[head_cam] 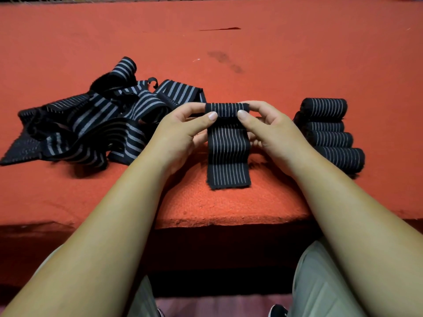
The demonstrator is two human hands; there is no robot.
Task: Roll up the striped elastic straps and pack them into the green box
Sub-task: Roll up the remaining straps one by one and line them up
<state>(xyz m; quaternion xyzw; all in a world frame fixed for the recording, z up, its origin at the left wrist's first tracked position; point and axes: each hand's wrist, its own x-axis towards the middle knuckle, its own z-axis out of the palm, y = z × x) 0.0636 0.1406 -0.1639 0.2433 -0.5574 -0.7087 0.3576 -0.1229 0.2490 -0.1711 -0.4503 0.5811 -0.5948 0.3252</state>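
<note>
— Where is the black, white-striped elastic strap (227,145) held?
— At centre frame. Its rolled upper end is pinched by the left hand (180,131) and right hand (270,131), one at each edge, equally near.
— And the loose length?
— It is laid straight down-frame from the grip, on the orange felt table (274,65). Rolling is judged to run that way. No green box is seen.

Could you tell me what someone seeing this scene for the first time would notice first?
At the centre of the orange table, the left hand and right hand pinch a partly rolled striped strap. A tangled pile of loose straps lies to the left, and a row of finished rolls sits to the right.
</note>
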